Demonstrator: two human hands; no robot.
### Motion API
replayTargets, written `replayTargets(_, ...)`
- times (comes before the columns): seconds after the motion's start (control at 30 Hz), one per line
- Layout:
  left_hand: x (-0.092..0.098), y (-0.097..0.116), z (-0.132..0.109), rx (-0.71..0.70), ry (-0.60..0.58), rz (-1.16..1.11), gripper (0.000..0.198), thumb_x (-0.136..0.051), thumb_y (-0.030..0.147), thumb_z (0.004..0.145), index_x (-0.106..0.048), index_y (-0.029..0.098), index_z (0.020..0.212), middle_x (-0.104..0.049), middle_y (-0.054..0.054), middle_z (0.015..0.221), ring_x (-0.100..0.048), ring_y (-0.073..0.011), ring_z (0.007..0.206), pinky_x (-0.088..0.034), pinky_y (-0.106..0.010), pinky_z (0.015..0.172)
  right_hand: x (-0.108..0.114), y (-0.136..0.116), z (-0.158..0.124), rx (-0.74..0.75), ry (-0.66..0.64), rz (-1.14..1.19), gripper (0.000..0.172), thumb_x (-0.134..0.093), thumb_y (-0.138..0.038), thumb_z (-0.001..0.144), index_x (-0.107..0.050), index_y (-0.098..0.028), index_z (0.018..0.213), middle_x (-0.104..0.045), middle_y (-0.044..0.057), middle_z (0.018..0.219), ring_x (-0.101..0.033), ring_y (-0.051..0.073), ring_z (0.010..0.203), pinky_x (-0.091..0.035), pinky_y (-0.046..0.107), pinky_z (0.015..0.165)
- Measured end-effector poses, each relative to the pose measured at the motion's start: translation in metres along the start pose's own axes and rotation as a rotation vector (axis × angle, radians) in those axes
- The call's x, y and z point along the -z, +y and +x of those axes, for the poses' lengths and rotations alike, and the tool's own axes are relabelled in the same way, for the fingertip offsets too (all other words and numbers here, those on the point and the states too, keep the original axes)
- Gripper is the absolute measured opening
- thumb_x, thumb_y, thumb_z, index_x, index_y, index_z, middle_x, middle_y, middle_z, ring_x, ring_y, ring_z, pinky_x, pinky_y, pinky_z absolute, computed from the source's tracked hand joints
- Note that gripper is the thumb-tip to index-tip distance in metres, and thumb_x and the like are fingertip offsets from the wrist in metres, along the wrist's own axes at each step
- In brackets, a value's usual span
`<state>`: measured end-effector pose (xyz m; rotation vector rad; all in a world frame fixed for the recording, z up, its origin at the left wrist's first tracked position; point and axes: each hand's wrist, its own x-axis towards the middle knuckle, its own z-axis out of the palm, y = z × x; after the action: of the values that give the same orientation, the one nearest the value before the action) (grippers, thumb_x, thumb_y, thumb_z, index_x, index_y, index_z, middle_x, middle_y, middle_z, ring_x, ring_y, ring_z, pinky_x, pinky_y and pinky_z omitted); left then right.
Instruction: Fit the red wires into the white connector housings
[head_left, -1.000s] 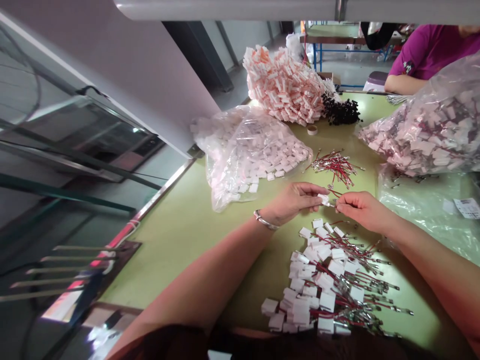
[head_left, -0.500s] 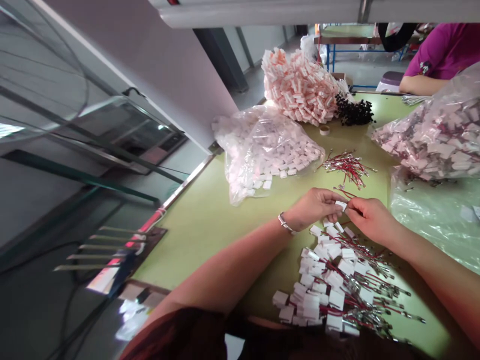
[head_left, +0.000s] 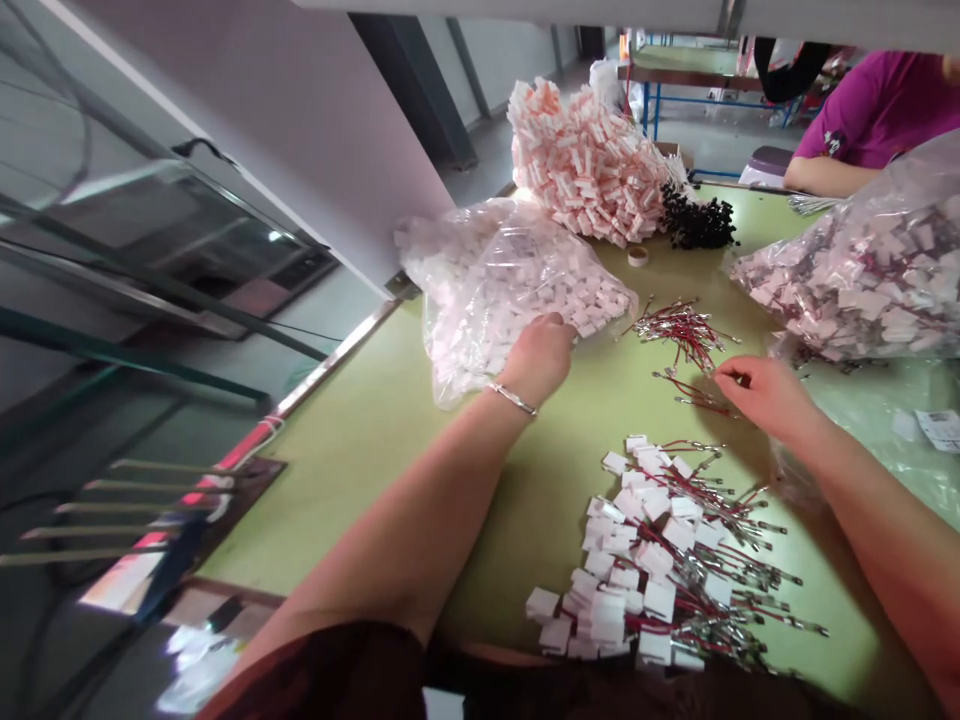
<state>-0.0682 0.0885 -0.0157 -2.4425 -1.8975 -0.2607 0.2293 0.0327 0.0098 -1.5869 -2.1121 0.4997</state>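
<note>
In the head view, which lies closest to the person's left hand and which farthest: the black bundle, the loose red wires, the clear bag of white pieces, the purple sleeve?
From the left hand:
1. Clear bag of white pieces, right at the hand.
2. Loose red wires, to its right.
3. Black bundle, farther back, right.
4. Purple sleeve, across the table.
</note>
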Motion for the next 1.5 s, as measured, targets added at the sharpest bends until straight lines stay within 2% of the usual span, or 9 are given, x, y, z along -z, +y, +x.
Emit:
replayTargets(0.23, 0.002, 0.006, 0.005, -0.014, -0.045, 0.068, 0.03, -0.043, 0.023, 0.089, -0.07, 0.01, 0.095, -0.063, -0.015, 0.095, -0.057, -0.0258, 0.095, -0.045, -0.033, 0.083, -0.031, -0.007, 0.011, 0.038, -0.064, -0.368, 0.017, -0.051, -0.027, 0.087, -0.066, -0.02, 0.084, -0.063, 0.006, 0.093, -0.055, 0.016, 0.068, -0.032, 0.029, 0.054)
replayTargets(0.4, 0.006, 0.004, 0.006, 0.07, -0.009, 0.001, 0.029, -0.041, 0.016, 0.087, -0.068, 0.009, 0.095, -0.065, -0.016, 0.094, -0.061, -0.0267, 0.093, -0.047, -0.035, 0.08, -0.03, -0.012, 0.008, -0.004, -0.061, -0.434, 0.019, -0.046, -0.024, 0.089, -0.063, -0.019, 0.085, -0.064, 0.007, 0.094, -0.055, 0.017, 0.066, -0.029, 0.029, 0.054)
replayTargets(0.47, 0.012, 0.007, 0.004, 0.195, 0.05, -0.197, 0.027, -0.045, 0.015, 0.084, -0.069, 0.01, 0.095, -0.067, -0.014, 0.089, -0.062, -0.0248, 0.088, -0.048, -0.034, 0.078, -0.024, -0.014, 0.005, -0.027, -0.042, -0.394, 0.019, -0.045, -0.024, 0.089, -0.062, -0.019, 0.086, -0.065, 0.007, 0.088, -0.055, 0.017, 0.065, -0.029, 0.029, 0.054)
replayTargets(0.57, 0.023, 0.021, -0.001, 0.397, 0.037, -0.814, 0.029, -0.049, 0.011, 0.08, -0.067, 0.012, 0.104, -0.065, -0.006, 0.07, -0.062, -0.0157, 0.065, -0.05, -0.027, 0.065, -0.018, -0.02, -0.002, -0.022, -0.041, -0.294, 0.015, -0.046, -0.025, 0.087, -0.061, -0.02, 0.086, -0.065, 0.004, 0.073, -0.053, 0.017, 0.059, -0.031, 0.029, 0.054)
replayTargets(0.67, 0.028, 0.042, -0.009, 0.47, -0.188, -1.456, 0.025, -0.054, 0.006, 0.08, -0.067, 0.008, 0.101, -0.062, -0.003, 0.061, -0.055, -0.0078, 0.05, -0.047, -0.02, 0.055, -0.017, -0.027, -0.008, 0.013, -0.039, -0.109, 0.012, -0.049, -0.025, 0.084, -0.06, -0.021, 0.083, -0.065, 0.002, 0.067, -0.052, 0.015, 0.054, -0.034, 0.028, 0.054)
replayTargets(0.8, 0.024, 0.062, -0.017, 0.503, -0.428, -1.825, 0.014, -0.057, 0.001, 0.08, -0.069, 0.007, 0.086, -0.064, -0.004, 0.065, -0.058, -0.0055, 0.054, -0.047, -0.016, 0.057, -0.016, -0.03, -0.014, 0.028, -0.001, 0.08, 0.014, -0.051, -0.03, 0.083, -0.059, -0.021, 0.077, -0.06, -0.001, 0.06, -0.048, 0.012, 0.05, -0.036, 0.027, 0.052)
replayTargets(0.97, 0.019, 0.07, -0.023, 0.494, -0.494, -1.863, 0.013, -0.058, 0.003, 0.084, -0.069, 0.008, 0.088, -0.064, -0.002, 0.064, -0.057, -0.0045, 0.056, -0.047, -0.016, 0.059, -0.015, -0.032, -0.017, 0.118, 0.02, 0.114, 0.023, -0.05, -0.034, 0.086, -0.061, -0.022, 0.071, -0.057, -0.002, 0.057, -0.047, 0.011, 0.051, -0.036, 0.027, 0.053)
replayTargets(1.27, 0.02, 0.069, -0.024, 0.449, -0.595, -1.834, 0.008, -0.059, 0.008, 0.086, -0.067, 0.007, 0.086, -0.066, -0.004, 0.064, -0.055, -0.0026, 0.05, -0.043, -0.014, 0.051, -0.013, -0.028, -0.017, 0.305, 0.123, -0.152, 0.023, -0.047, -0.031, 0.09, -0.063, -0.022, 0.076, -0.066, 0.003, 0.073, -0.057, 0.017, 0.072, -0.039, 0.029, 0.062)
replayTargets(1.5, 0.021, 0.073, -0.027, 0.348, -0.609, -1.763, 0.008, -0.062, 0.012, 0.084, -0.061, 0.008, 0.077, -0.06, 0.001, 0.053, -0.047, -0.0017, 0.04, -0.032, -0.014, 0.04, -0.016, -0.03, -0.019, 0.356, 0.117, -0.371, 0.028, -0.041, -0.025, 0.091, -0.06, -0.019, 0.073, -0.064, 0.006, 0.072, -0.056, 0.019, 0.072, -0.035, 0.03, 0.06)
